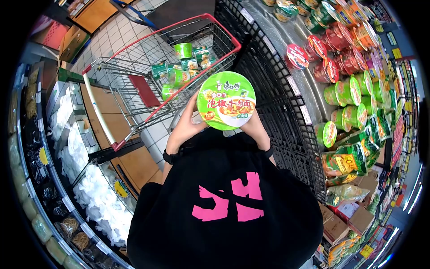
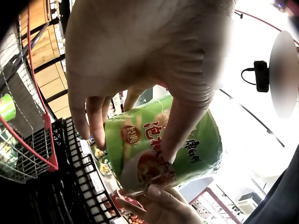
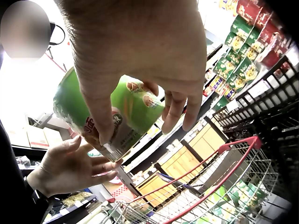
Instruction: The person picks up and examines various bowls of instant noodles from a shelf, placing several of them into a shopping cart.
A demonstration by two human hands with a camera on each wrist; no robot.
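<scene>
The bowl has a green lid with the brand 康师傅 in white at its top. Below that stand the big characters 泡椒牛肉面. A smaller line above them and a round orange badge at the left are too small to read. In the left wrist view, 康师傅 and a red 泡 show on it again. The black shirt bears a pink print like "55". The shelf tags cannot be read.

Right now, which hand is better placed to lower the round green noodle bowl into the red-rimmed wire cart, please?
Probably the left hand: it grips the round green noodle bowl nearest the red-rimmed wire cart; the right hand is farther.
</scene>
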